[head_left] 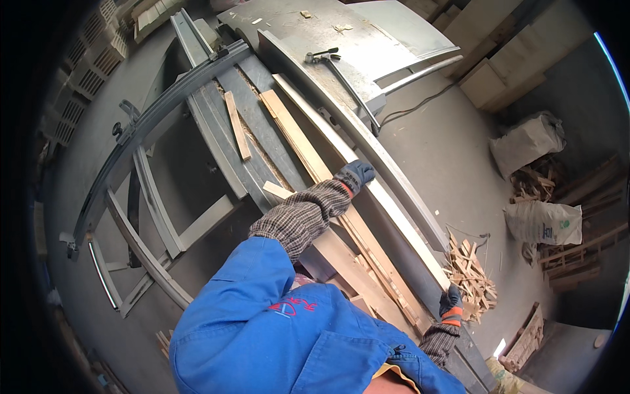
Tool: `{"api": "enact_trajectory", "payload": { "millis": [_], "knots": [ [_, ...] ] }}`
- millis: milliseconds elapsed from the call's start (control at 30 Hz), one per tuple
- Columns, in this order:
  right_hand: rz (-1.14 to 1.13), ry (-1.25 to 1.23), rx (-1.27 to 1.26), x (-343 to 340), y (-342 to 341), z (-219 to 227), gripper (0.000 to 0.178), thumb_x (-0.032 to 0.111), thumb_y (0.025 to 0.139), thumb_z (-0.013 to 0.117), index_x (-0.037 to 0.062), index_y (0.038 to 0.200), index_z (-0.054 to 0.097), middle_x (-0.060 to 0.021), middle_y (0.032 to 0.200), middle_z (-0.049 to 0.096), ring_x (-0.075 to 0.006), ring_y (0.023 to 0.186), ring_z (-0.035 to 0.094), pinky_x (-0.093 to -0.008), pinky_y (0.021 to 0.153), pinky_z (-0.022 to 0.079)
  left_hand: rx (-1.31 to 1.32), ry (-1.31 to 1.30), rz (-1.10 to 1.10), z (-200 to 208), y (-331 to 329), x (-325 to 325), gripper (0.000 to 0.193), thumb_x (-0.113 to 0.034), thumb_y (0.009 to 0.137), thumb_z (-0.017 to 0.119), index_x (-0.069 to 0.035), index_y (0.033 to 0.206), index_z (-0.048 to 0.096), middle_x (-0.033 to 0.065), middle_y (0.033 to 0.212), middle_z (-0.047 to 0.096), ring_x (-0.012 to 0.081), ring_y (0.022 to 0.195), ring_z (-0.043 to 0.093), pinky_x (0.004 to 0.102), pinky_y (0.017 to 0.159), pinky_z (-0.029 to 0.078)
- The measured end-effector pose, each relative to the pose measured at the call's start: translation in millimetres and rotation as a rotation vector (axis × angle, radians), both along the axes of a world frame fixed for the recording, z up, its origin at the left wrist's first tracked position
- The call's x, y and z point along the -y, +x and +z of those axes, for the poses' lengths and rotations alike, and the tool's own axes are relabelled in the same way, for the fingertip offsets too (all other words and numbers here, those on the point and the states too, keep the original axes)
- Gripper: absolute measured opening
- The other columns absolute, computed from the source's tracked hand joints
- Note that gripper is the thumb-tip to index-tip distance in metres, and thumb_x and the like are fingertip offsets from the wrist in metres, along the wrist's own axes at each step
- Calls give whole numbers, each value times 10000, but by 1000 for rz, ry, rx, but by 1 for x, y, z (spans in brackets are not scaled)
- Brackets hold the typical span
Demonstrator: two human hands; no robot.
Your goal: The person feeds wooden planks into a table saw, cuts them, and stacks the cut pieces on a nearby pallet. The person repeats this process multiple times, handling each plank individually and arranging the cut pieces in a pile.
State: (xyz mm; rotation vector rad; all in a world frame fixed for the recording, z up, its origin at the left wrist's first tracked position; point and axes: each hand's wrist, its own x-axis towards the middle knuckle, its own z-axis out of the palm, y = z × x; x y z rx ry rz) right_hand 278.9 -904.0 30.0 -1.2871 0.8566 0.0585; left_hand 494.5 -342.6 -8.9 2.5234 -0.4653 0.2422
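A long, narrow wooden board (400, 218) lies lengthwise over the saw table (259, 75), beside a straight metal fence (407, 194). My left hand (355, 176), in a dark glove, is closed over the board around its middle. At the near right end, my gloved right hand (451, 303) grips the same board, its fingers partly hidden. Left of this board, more long wooden strips (295, 136) lie side by side, partly under my left forearm. A short loose wooden strip (237, 126) rests further left on the table.
A lever clamp (321, 58) sits on the far grey table (289, 23). Scrap wood (471, 279) is heaped on the floor at right, with white sacks (528, 143) behind. A metal frame (154, 197) extends left. Stacked boards (505, 79) stand at the far right.
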Motion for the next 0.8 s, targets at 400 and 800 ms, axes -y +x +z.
{"api": "enact_trajectory", "payload": {
  "millis": [400, 800],
  "knots": [
    [942, -1222, 412, -17, 15, -28, 94, 113, 866, 633, 49, 934, 624, -89, 871, 619, -243, 799, 594, -349, 695, 474, -508, 96, 839, 48, 10, -76, 547, -410, 871, 591, -50, 1265, 476, 129, 1347, 465, 288, 1320, 388, 416, 1096, 342],
    [1173, -1443, 285, -26, 78, -30, 110, 20, 709, 600, 92, 770, 543, -209, 760, 571, -419, 710, 534, -432, 636, 440, -530, 301, 746, 1, 55, -72, 765, -480, 953, 419, 35, 1493, 252, 208, 1569, 235, 299, 1475, 171, 349, 1212, 86]
  ]
}}
